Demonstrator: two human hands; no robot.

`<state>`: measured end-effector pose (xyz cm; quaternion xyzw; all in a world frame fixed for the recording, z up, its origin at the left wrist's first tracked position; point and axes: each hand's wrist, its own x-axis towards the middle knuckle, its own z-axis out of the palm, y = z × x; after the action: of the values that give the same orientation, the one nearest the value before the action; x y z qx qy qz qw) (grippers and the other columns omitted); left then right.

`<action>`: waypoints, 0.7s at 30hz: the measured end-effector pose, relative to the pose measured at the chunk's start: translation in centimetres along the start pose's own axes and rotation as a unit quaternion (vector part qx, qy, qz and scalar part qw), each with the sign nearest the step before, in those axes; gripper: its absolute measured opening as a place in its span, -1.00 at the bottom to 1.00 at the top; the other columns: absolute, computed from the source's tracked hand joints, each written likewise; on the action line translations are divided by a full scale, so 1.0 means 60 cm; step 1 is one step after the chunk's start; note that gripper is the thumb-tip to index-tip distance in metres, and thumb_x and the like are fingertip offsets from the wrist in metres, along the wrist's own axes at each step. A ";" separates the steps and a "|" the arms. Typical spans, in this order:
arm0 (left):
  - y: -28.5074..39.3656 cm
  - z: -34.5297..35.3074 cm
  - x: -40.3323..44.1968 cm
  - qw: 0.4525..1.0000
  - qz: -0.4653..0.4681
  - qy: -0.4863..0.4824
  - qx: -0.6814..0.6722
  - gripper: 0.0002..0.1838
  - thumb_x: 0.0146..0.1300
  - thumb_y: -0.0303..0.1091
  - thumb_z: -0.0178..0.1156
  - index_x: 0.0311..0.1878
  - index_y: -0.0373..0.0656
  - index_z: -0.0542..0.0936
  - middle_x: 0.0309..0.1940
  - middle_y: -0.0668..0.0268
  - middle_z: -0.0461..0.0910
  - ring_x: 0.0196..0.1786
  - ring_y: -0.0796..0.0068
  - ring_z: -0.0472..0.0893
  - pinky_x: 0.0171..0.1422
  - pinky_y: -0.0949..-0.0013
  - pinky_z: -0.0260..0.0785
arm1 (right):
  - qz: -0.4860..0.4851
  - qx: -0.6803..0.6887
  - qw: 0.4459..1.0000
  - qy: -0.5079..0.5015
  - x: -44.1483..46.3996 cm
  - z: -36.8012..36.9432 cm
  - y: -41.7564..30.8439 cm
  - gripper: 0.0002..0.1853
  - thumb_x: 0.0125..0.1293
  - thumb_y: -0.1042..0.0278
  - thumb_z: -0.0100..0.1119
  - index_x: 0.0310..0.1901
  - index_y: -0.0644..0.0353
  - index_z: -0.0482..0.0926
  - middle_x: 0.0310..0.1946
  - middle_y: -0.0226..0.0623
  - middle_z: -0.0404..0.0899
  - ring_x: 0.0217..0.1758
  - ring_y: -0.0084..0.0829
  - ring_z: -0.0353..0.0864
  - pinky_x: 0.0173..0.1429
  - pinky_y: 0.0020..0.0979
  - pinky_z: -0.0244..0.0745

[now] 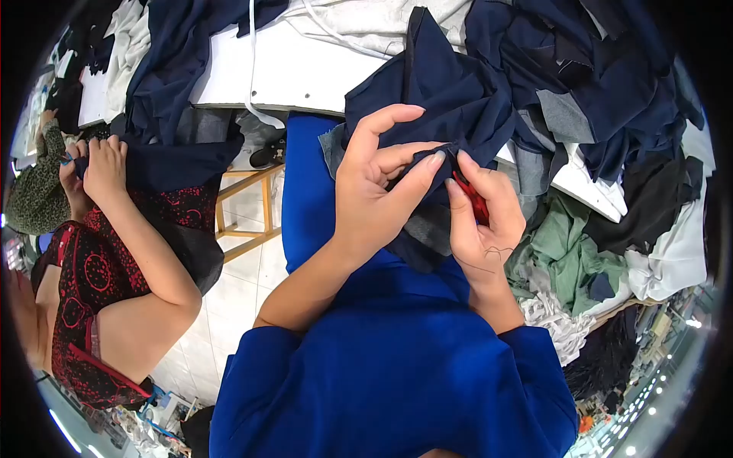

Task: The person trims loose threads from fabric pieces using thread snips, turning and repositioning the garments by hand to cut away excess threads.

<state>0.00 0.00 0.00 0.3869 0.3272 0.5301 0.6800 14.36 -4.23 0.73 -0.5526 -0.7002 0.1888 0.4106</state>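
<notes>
A dark navy garment piece (435,84) spreads from the white table down over my lap, with grey patches on its underside. My left hand (382,183) pinches a folded edge of it between thumb and index finger, its other fingers raised. Close beside it, my right hand (489,210) is closed around a small red tool (471,200) with dark marks; its working end is hidden by fingers and cloth. The right index fingertip and thumb are at the same fabric edge. Loose dark threads (492,258) lie across my right wrist.
Piles of navy cloth (588,84) cover the white table (275,72) on the right. Green cloth (565,244) and white scraps (553,324) lie at lower right. On the left, a co-worker (130,267) in red-and-black holds navy fabric near a wooden stool (252,210).
</notes>
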 end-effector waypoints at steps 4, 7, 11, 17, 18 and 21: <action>-0.005 0.005 0.002 1.000 0.001 0.009 -0.021 -0.54 0.22 -0.61 0.12 0.17 -0.28 0.23 -0.19 0.08 0.63 -0.12 0.57 0.60 -0.02 0.61 0.40 | 0.072 0.076 0.992 0.065 -0.006 0.009 -0.005 -0.53 0.14 0.64 0.19 0.13 0.28 0.41 -0.17 -0.25 0.54 -0.25 -0.51 0.55 -0.13 -0.64 0.41; -0.004 0.003 0.001 0.999 -0.018 0.004 -0.041 -0.55 0.22 -0.61 0.12 0.16 -0.28 0.25 -0.18 0.08 0.63 -0.14 0.61 0.59 -0.06 0.64 0.39 | 0.207 0.263 0.937 0.102 0.011 0.007 -0.026 -0.43 0.16 0.57 0.19 0.22 0.34 0.26 -0.30 -0.42 0.47 -0.34 -0.72 0.38 -0.27 -0.70 0.26; 0.002 -0.001 -0.001 0.996 -0.059 -0.020 -0.057 -0.56 0.21 -0.62 0.13 0.14 -0.28 0.28 -0.20 0.16 0.64 -0.20 0.70 0.57 -0.10 0.68 0.36 | 0.320 0.413 0.852 0.039 0.016 -0.011 -0.008 -0.64 0.20 0.48 0.20 0.03 0.33 0.43 -0.29 -0.43 0.48 -0.30 -0.69 0.38 -0.16 -0.67 0.24; 0.003 -0.005 -0.005 0.995 -0.076 -0.056 -0.012 -0.70 0.22 -0.57 0.15 0.03 -0.31 0.43 -0.29 0.32 0.61 -0.27 0.77 0.52 -0.20 0.72 0.33 | 0.311 0.384 0.868 0.041 0.017 -0.014 -0.002 -0.87 0.18 0.46 0.25 -0.29 0.25 0.49 -0.48 -0.56 0.43 -0.44 -0.77 0.32 -0.31 -0.72 0.21; 0.004 -0.004 -0.004 0.994 -0.092 -0.064 0.000 -0.75 0.23 -0.55 0.15 -0.01 -0.33 0.48 -0.29 0.34 0.60 -0.28 0.78 0.52 -0.23 0.72 0.33 | 0.306 0.384 0.871 0.034 0.016 -0.016 -0.001 -0.87 0.18 0.46 0.25 -0.29 0.25 0.49 -0.48 -0.56 0.44 -0.43 -0.77 0.33 -0.30 -0.71 0.22; 0.009 -0.022 0.001 0.976 -0.179 -0.123 -0.001 -0.80 0.22 -0.53 0.17 -0.09 -0.34 0.56 -0.23 0.24 0.62 -0.16 0.61 0.59 -0.05 0.60 0.41 | 0.299 0.382 0.874 0.022 0.018 -0.022 -0.004 -0.87 0.18 0.46 0.26 -0.29 0.25 0.50 -0.47 -0.55 0.45 -0.42 -0.77 0.34 -0.30 -0.71 0.23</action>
<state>-1.38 0.36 -0.20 0.3834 0.3049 0.3485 0.7991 15.17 -3.56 2.07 -0.5400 -0.3660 0.5429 0.5289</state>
